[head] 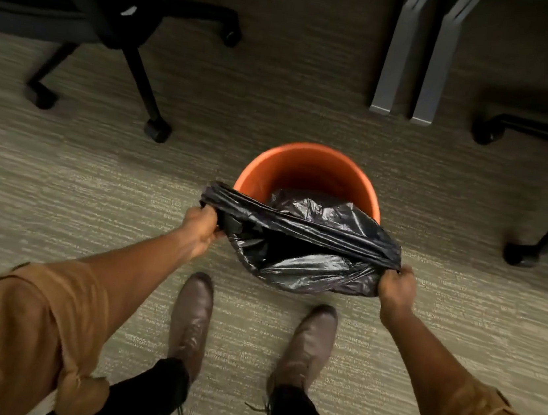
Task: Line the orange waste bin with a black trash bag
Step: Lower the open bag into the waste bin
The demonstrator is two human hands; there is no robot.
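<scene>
The orange waste bin stands upright on the carpet in front of my feet. A black trash bag hangs partly inside it, its bottom bunched low in the bin. The bag's mouth is stretched wide over the bin's near rim, covering that side; the far rim is bare orange. My left hand grips the bag's edge at the bin's left side. My right hand grips the opposite edge at the near right, outside the rim.
A black office chair with castors stands at the far left. Grey desk legs rise behind the bin. More chair legs and castors sit at the right. My brown shoes are planted just short of the bin.
</scene>
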